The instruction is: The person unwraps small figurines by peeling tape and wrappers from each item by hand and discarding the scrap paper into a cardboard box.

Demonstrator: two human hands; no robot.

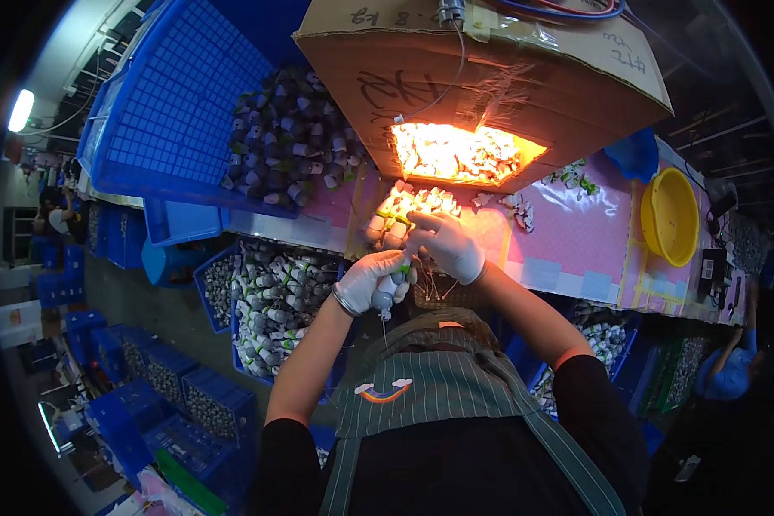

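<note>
One grey-and-white piece (pixel 386 292), middle of frame, pinched in left hand (pixel 366 279); long side runs up-down, top leaning right. Right hand (pixel 454 249) just above, to right; fingers bent, cannot tell if pinching.

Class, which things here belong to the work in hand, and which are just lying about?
In the work:
- left hand and right hand, both gloved
- grey-and-white piece in the left hand
- similar pieces just beyond the hands
- probably the cardboard box with its glowing opening

Apparently lying about:
- yellow basin
- blue container beside it
</note>
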